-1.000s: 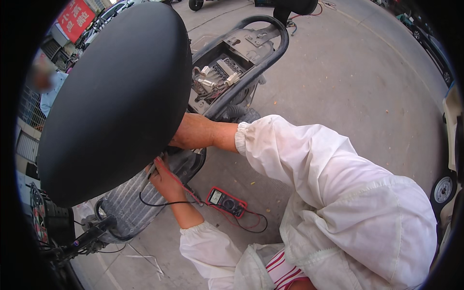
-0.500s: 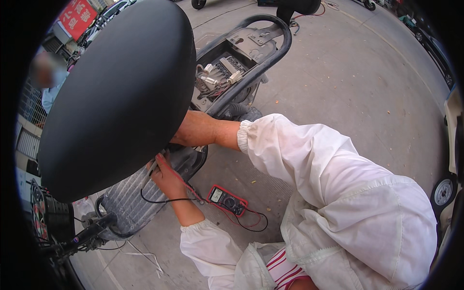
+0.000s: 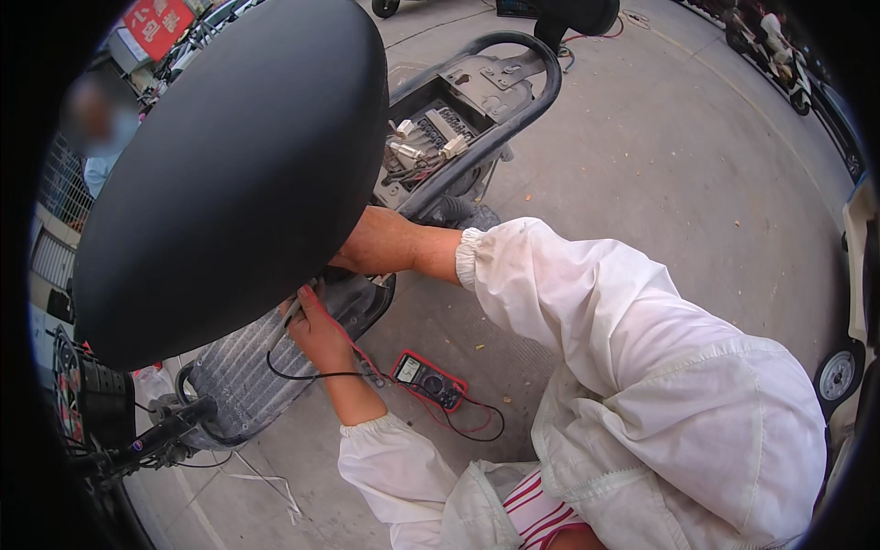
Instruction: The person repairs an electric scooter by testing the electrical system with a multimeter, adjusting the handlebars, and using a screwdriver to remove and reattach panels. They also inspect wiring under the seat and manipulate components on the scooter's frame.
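Beneath the big black seat (image 3: 229,174) of an electric scooter, my left hand (image 3: 321,341) is closed around the multimeter test leads (image 3: 312,377), one red and one black. Its fingertips are partly covered by the seat's edge, as are the probe ends. My right hand (image 3: 380,240) reaches in under the seat from the right, and its fingers are hidden there. On the pavement just right of my left forearm lies a red-framed multimeter (image 3: 429,380), face up, with the leads looping from it.
Behind the seat, an opened bay (image 3: 431,137) shows wires and white connectors inside a black tubular rail (image 3: 550,87). The ribbed footboard (image 3: 247,385) and handlebar (image 3: 170,438) are at lower left. A person (image 3: 101,124) is at far left; a wheel (image 3: 838,376) stands at far right.
The view has shifted slightly, so the seat and rear frame sit a little further right. Both hands keep nearly the same place under the seat. A scooter with a rider now shows at upper right.
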`<move>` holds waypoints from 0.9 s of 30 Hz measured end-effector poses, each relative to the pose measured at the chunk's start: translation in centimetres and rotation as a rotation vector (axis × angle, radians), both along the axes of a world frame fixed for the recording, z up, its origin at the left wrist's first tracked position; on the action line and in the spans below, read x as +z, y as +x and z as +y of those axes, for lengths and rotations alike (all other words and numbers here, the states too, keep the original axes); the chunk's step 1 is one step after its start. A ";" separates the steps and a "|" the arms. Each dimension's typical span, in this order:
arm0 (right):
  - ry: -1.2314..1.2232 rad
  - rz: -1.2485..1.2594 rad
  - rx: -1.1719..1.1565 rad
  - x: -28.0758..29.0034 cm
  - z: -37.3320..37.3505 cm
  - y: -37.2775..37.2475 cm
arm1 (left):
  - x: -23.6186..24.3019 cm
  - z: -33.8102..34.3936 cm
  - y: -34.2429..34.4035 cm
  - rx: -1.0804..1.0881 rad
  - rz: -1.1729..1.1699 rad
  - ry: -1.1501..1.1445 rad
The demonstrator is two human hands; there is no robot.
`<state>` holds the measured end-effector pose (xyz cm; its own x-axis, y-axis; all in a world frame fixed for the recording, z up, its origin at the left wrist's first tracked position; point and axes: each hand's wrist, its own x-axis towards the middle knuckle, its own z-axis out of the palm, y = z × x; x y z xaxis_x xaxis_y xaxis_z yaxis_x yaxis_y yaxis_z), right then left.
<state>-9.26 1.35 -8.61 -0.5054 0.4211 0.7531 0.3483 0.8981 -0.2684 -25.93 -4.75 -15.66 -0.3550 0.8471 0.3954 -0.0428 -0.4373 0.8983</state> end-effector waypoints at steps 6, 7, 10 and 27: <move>-0.049 0.050 0.032 0.4 -0.5 0.0 | 0.2 -0.1 -0.3 0.012 -0.005 -0.018; -0.056 0.043 0.029 0.4 -0.4 0.0 | 0.2 -0.1 -0.2 0.012 -0.015 -0.023; -0.047 0.052 0.026 0.3 -0.3 0.1 | 0.2 -0.1 0.2 0.011 -0.034 -0.027; -0.012 0.065 0.046 0.3 -0.3 0.0 | 0.4 -0.2 0.0 0.010 -0.017 -0.015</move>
<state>-9.25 1.03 -8.26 -0.4749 0.4076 0.7799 0.2881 0.9094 -0.2998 -25.97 -4.94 -15.25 -0.3698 0.8494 0.3765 -0.0537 -0.4241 0.9040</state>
